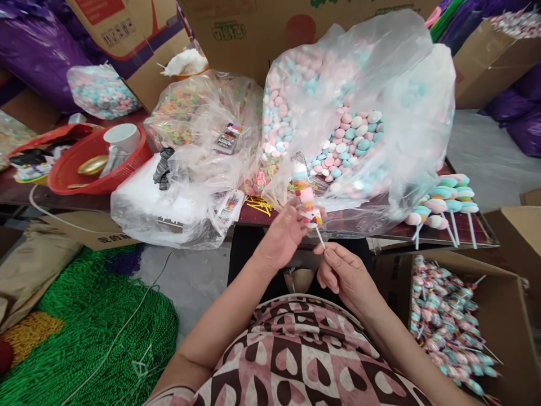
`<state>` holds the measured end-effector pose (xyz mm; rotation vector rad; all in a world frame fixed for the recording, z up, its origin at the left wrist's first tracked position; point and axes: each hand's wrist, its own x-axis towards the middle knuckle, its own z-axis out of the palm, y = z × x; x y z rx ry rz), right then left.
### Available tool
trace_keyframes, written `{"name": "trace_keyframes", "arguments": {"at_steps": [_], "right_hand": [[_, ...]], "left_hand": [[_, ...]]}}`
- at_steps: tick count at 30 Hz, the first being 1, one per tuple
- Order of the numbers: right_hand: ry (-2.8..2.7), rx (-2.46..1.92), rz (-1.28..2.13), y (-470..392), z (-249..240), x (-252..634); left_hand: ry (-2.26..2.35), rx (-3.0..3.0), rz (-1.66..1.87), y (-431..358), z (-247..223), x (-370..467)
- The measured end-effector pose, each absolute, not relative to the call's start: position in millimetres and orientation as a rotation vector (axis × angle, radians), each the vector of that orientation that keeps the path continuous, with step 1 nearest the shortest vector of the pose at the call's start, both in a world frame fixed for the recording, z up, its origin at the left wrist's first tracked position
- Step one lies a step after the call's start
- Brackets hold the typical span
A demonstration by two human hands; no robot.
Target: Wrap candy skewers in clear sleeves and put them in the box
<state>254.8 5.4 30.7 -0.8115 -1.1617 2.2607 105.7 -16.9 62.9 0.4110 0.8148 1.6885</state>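
pink-and-blue lollipop, seemingly wrapped, over the worktop's near edge: right hand pinching its stick, left hand gripping its lower end. wrapped ones, apparently done, fill the box below; bare lollipops remain at the near right corner.

Left hand curled; right hand pinched

This is a workshop: bulk sweets, boxed lollipops.
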Motion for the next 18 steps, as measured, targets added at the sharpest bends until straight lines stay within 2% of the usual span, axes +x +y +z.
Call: {"name": "trace_keyframes", "arguments": {"at_steps": [8,18], "right_hand": [[-1.311,-0.899,2.238,0,28,255],[-1.255,-0.857,2.182,1,30,249]], "left_hand": [[0.912,0.455,1.724,-17,66,111],[0.88,0.425,1.592,-25,58,121]]}}
